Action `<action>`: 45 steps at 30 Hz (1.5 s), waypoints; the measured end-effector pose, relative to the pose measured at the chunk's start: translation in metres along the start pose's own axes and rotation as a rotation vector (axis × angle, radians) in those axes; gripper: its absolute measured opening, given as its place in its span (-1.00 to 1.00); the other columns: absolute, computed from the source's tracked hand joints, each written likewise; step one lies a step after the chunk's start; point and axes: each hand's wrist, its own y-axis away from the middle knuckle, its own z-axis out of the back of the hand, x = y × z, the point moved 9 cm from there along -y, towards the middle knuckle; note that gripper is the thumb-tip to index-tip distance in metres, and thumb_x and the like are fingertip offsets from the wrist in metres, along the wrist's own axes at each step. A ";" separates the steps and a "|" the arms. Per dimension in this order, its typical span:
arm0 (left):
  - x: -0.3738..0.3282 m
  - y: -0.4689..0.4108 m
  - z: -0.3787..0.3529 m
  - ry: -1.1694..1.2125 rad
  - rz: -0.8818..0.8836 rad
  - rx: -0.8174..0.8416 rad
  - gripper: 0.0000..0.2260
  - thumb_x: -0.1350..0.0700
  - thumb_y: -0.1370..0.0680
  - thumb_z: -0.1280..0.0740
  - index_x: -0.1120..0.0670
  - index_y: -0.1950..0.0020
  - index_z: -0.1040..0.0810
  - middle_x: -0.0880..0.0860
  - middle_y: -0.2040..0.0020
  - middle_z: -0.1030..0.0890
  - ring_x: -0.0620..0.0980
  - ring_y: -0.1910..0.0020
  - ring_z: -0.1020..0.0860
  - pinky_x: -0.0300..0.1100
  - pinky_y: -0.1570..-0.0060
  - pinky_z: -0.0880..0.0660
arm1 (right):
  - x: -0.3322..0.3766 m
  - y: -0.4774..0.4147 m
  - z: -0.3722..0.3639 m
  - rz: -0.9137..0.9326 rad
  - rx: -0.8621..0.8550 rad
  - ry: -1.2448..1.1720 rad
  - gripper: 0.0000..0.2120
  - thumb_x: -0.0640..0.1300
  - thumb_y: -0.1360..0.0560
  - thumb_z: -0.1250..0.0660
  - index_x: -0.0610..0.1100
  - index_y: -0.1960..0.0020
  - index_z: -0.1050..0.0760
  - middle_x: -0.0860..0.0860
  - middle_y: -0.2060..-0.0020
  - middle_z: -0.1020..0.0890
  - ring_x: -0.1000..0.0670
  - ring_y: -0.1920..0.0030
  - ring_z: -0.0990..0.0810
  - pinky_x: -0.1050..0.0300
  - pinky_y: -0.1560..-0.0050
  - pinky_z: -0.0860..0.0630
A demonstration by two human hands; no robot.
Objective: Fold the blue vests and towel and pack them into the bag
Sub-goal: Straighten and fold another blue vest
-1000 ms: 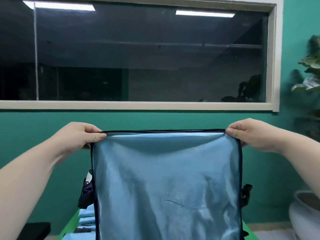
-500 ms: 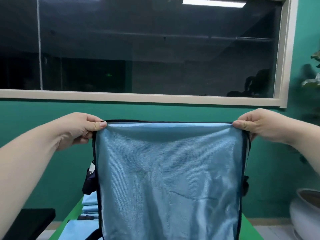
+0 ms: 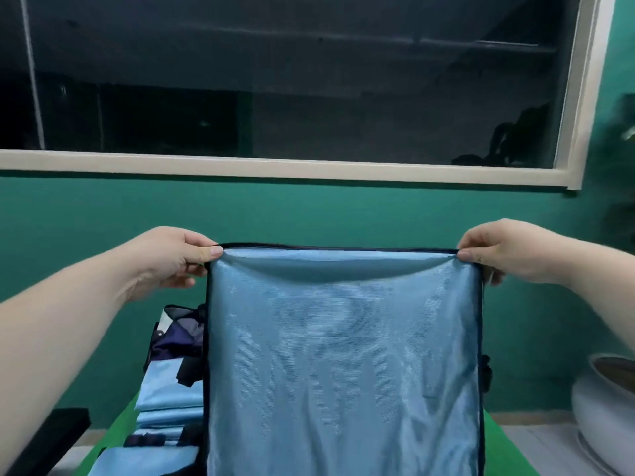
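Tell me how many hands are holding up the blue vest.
2. The left hand pinches the top left corner of the blue vest; the right hand pinches its top right corner. No other hand shows.

- Left hand (image 3: 173, 259): raised, arm extended forward, thumb and forefinger pinching the top left corner of the blue vest (image 3: 343, 355).
- Right hand (image 3: 498, 254): level with it, pinching the top right corner.

left hand (image 3: 171, 259) and right hand (image 3: 498, 252) pinching blue vest (image 3: 343, 355) top corners
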 end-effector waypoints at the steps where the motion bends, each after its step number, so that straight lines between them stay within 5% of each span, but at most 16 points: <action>1: 0.005 -0.012 -0.003 0.015 -0.013 -0.006 -0.95 0.16 -0.52 -0.44 0.12 0.05 -0.65 -0.05 0.43 -0.58 -0.08 0.33 -0.52 -0.20 0.30 -0.45 | -0.005 -0.011 -0.006 -0.005 -0.013 -0.012 -0.87 -0.08 -0.59 -0.35 -0.04 0.11 -0.61 0.05 0.35 -0.69 0.04 0.40 -0.66 0.05 0.23 -0.64; 6: 0.031 -0.077 -0.020 0.076 -0.037 -0.042 -0.91 0.16 -0.49 -0.49 0.11 0.03 -0.67 -0.01 0.24 -0.67 -0.11 0.29 -0.59 -0.26 0.39 -0.50 | -0.035 -0.073 -0.033 -0.033 -0.136 -0.138 -0.91 -0.05 -0.56 -0.40 0.04 0.12 -0.65 0.06 0.20 -0.69 0.15 0.35 -0.63 0.28 0.36 -0.57; 11: 0.028 -0.143 -0.034 0.068 -0.039 -0.069 -0.92 0.22 -0.47 -0.51 0.12 0.07 -0.67 0.02 0.27 -0.66 -0.08 0.31 -0.59 -0.28 0.45 -0.51 | -0.052 -0.147 -0.043 -0.107 -0.227 -0.083 -0.93 0.04 -0.53 -0.42 0.08 0.10 -0.64 0.08 0.20 -0.70 0.02 0.26 -0.63 0.15 0.26 -0.52; 16: -0.024 -0.202 -0.028 0.097 -0.102 -0.116 -0.91 0.24 -0.46 -0.51 0.14 0.07 -0.66 0.07 0.23 -0.67 -0.05 0.29 -0.60 -0.22 0.36 -0.55 | -0.029 -0.220 -0.012 -0.105 -0.312 -0.261 -0.92 -0.10 -0.55 -0.37 -0.02 0.06 -0.65 0.04 0.48 -0.64 0.09 0.55 -0.56 0.23 0.45 -0.49; 24: -0.120 -0.170 0.011 0.098 -0.423 -0.218 -0.87 0.34 -0.52 -0.42 0.11 0.10 -0.61 0.06 0.19 -0.65 -0.07 0.22 -0.63 -0.27 0.29 -0.61 | 0.003 -0.199 0.083 0.093 -0.580 -0.646 -0.92 -0.23 -0.58 -0.37 -0.11 0.01 -0.64 -0.07 0.22 -0.68 0.09 0.35 -0.67 0.13 0.28 -0.68; 30: -0.050 -0.096 -0.005 -0.181 -0.310 -0.119 -0.87 0.26 -0.45 -0.51 0.05 0.23 -0.69 -0.10 0.34 -0.67 -0.25 0.37 -0.56 -0.25 0.31 -0.54 | -0.036 -0.113 0.026 0.003 -0.377 -0.511 -0.94 -0.17 -0.54 -0.42 -0.06 0.04 -0.67 -0.04 0.23 -0.73 0.04 0.24 -0.71 0.19 0.23 -0.67; 37: 0.080 0.013 -0.054 -0.407 -0.069 0.132 -0.83 0.13 -0.39 -0.59 -0.14 0.24 -0.69 -0.11 0.28 -0.70 -0.15 0.28 -0.58 -0.19 0.02 -0.44 | -0.080 -0.003 -0.086 -0.101 -0.007 -0.256 -0.95 0.02 -0.50 -0.46 0.17 0.12 -0.65 0.40 0.24 -0.66 0.34 0.11 -0.57 0.39 0.12 -0.38; 40: 0.119 0.056 -0.069 -0.448 -0.003 0.166 -0.84 0.17 -0.39 -0.58 -0.05 0.29 -0.69 -0.12 0.28 -0.69 -0.25 0.34 -0.55 -0.33 0.21 -0.42 | -0.092 0.035 -0.128 -0.117 0.124 -0.262 -0.93 -0.02 -0.51 -0.46 0.13 0.14 -0.67 0.30 0.23 -0.69 0.22 0.07 -0.62 0.37 0.07 -0.40; 43: 0.149 0.090 -0.072 -0.447 0.088 0.197 -0.89 0.16 -0.42 -0.56 0.00 0.23 -0.69 -0.05 0.24 -0.71 -0.14 0.30 -0.56 -0.33 0.26 -0.43 | -0.096 0.067 -0.157 -0.119 0.247 -0.289 -0.90 0.07 -0.47 -0.49 0.08 0.18 -0.70 0.10 0.20 -0.73 0.10 0.15 -0.61 0.23 0.05 -0.46; 45: 0.158 0.106 -0.074 -0.476 0.104 0.239 -0.91 0.16 -0.43 -0.55 0.01 0.19 -0.68 -0.05 0.24 -0.70 -0.15 0.28 -0.57 -0.38 0.26 -0.43 | -0.101 0.083 -0.171 -0.126 0.316 -0.357 -0.52 0.40 -0.23 -0.51 0.01 0.14 -0.70 0.00 0.22 -0.71 0.09 0.21 -0.57 0.16 0.06 -0.48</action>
